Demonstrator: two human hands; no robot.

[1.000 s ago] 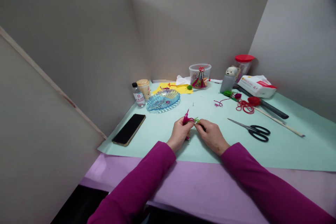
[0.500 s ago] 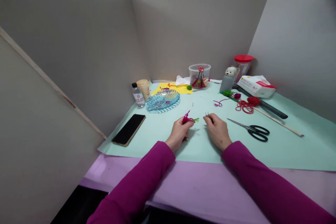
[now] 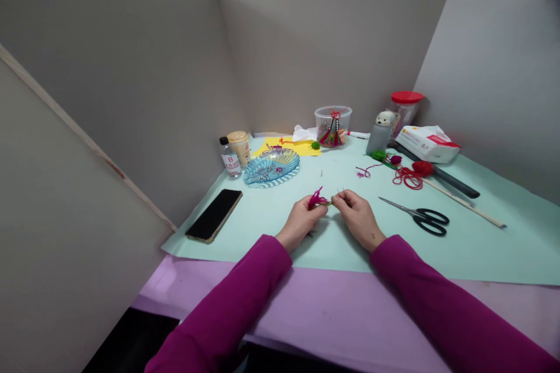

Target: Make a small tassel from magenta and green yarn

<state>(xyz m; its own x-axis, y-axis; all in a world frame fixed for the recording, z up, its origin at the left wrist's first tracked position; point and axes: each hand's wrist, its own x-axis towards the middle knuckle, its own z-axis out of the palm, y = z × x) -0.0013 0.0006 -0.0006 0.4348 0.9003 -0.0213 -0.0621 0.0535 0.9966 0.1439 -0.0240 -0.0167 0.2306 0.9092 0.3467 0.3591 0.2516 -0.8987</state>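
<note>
My left hand is closed around a bundle of yarn, magenta with a little green, whose loose magenta strands stick up above the thumb. A green end of the yarn reaches across to the fingertips of my right hand. That hand is pinched, and thin pin-like pieces poke up from its fingers; they are too fine to name surely. The fingertips of both hands are close together above the green sheet. Black-handled scissors lie to the right of my right hand, blades pointing left.
A phone lies at left. Behind it stand a small bottle, a cup and a blue shell-shaped dish of beads. At the back are a clear tub, a bear-topped bottle and a tissue pack. Red yarn lies right.
My right hand has moved left and its fingertips now meet the green yarn end. My left hand has shifted slightly right with the bundle.
</note>
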